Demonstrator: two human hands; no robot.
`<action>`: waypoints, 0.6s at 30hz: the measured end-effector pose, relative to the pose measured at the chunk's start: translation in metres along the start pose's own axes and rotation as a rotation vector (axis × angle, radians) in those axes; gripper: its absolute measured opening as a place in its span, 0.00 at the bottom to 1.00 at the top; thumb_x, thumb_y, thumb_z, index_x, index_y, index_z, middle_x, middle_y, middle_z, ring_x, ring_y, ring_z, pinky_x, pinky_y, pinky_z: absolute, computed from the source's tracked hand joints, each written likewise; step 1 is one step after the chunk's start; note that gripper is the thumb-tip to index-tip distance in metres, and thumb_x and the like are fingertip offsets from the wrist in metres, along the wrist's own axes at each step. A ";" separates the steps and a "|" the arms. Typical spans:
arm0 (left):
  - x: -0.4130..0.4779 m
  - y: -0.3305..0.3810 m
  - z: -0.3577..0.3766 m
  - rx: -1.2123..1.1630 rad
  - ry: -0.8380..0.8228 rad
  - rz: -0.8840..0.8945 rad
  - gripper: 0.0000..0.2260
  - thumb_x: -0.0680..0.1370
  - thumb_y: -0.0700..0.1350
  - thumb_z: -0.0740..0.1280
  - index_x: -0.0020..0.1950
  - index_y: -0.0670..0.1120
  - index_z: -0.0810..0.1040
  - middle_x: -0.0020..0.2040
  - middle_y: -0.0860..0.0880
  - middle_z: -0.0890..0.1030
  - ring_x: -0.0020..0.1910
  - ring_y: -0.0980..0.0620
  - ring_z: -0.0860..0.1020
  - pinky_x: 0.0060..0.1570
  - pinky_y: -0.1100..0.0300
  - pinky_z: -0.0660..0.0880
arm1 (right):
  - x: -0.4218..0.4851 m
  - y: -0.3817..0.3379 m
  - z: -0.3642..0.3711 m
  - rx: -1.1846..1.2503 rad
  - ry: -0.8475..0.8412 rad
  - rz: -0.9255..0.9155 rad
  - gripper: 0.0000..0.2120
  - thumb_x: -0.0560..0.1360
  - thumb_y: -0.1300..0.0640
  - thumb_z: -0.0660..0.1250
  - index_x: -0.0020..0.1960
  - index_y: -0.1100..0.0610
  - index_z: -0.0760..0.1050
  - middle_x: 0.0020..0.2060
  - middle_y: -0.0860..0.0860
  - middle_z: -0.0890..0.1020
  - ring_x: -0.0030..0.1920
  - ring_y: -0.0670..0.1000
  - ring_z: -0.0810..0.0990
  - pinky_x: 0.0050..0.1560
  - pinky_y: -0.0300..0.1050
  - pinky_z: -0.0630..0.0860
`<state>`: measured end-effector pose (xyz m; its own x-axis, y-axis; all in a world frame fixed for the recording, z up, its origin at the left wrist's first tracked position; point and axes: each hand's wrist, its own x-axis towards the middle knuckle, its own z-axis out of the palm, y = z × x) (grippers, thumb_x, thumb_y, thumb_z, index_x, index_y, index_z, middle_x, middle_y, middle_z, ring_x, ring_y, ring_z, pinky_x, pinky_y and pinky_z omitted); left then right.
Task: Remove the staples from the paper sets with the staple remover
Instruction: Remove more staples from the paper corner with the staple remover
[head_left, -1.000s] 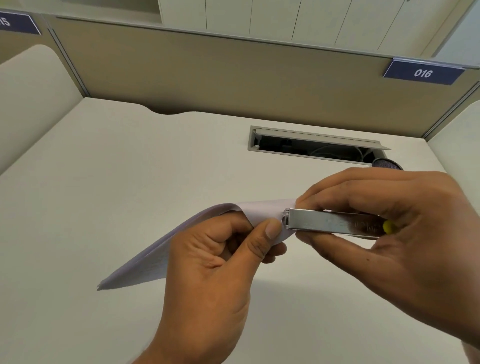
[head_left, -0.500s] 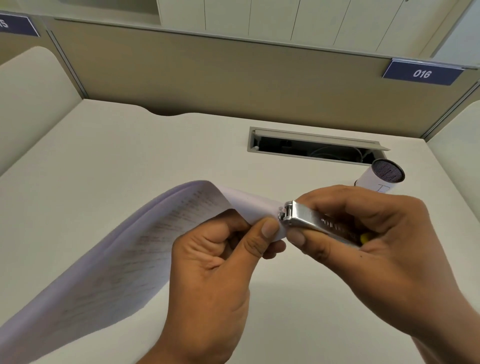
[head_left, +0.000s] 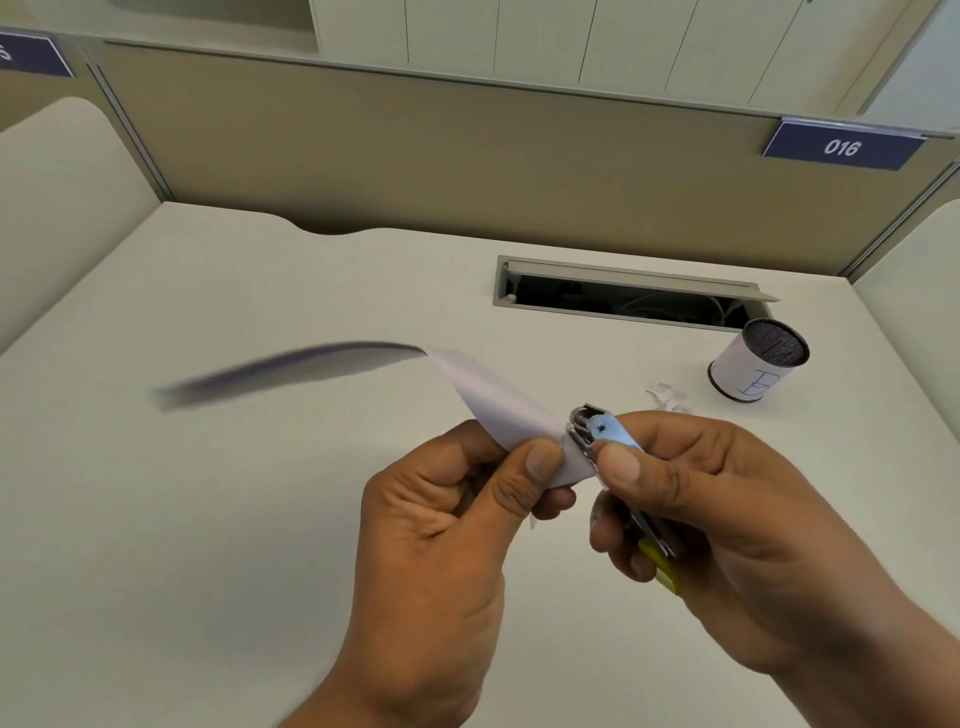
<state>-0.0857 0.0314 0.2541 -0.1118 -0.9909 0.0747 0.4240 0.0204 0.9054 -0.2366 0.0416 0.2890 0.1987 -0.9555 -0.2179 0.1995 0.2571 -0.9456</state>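
Paper set position: I see the paper set (head_left: 498, 410) held off the desk (head_left: 208, 519), in front of both hands at centre frame

Paper set long axis: it runs from the pinched corner, near and right, to the free end, far and left; the free end is blurred, so I cannot read any print on it

Left hand: the left hand (head_left: 441, 525) pinches the corner of the paper set between thumb and curled fingers, thumb on top

Right hand: the right hand (head_left: 727, 530) is curled round the staple remover (head_left: 605, 435), thumb pressing close behind its metal head

Staple remover axis: head far and left, touching the paper edge just beside the left thumb; yellow tail near and right, inside the palm

Governing relation: tool and paper meet nearly end to end at the corner, between the two thumbs; I judge the next move to be a pull along the tool axis, towards the right

Nearer hand: both are at the corner; the left steadies, the right works

Staple: too small for me to tell whether it is in or out

Writing, far right: number plate (head_left: 841, 148) reads "016"

Writing, far left: second plate (head_left: 31, 54) is cut off, unreadable

Writing, pen cup: pen cup (head_left: 753, 371) bears a handwritten "B"

Tool brand: none legible

Desk items: small scraps (head_left: 667, 397) lie just left of the pen cup; cable hatch (head_left: 623, 270) is open behind
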 end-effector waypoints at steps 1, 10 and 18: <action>0.000 0.000 0.000 0.004 0.000 -0.008 0.15 0.64 0.58 0.76 0.44 0.50 0.88 0.35 0.51 0.85 0.33 0.58 0.79 0.38 0.66 0.78 | 0.000 0.001 -0.001 0.025 0.001 0.030 0.24 0.55 0.41 0.81 0.42 0.58 0.85 0.30 0.50 0.83 0.30 0.46 0.80 0.27 0.37 0.70; -0.002 0.001 0.004 0.014 0.004 -0.114 0.05 0.67 0.47 0.79 0.40 0.48 0.88 0.33 0.48 0.85 0.32 0.55 0.80 0.36 0.66 0.78 | 0.003 0.002 -0.007 0.131 0.074 0.108 0.27 0.51 0.41 0.83 0.42 0.58 0.85 0.32 0.52 0.82 0.29 0.48 0.79 0.24 0.38 0.71; 0.001 0.011 0.008 0.003 0.096 -0.160 0.07 0.66 0.42 0.70 0.39 0.47 0.88 0.34 0.44 0.86 0.31 0.53 0.84 0.33 0.66 0.80 | -0.016 -0.012 -0.002 -0.832 0.415 -0.524 0.10 0.65 0.47 0.80 0.44 0.39 0.82 0.38 0.38 0.85 0.31 0.45 0.82 0.29 0.34 0.77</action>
<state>-0.0881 0.0312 0.2671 -0.0916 -0.9896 -0.1108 0.4053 -0.1387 0.9036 -0.2444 0.0533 0.3033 -0.0950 -0.9330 0.3472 -0.5837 -0.2303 -0.7786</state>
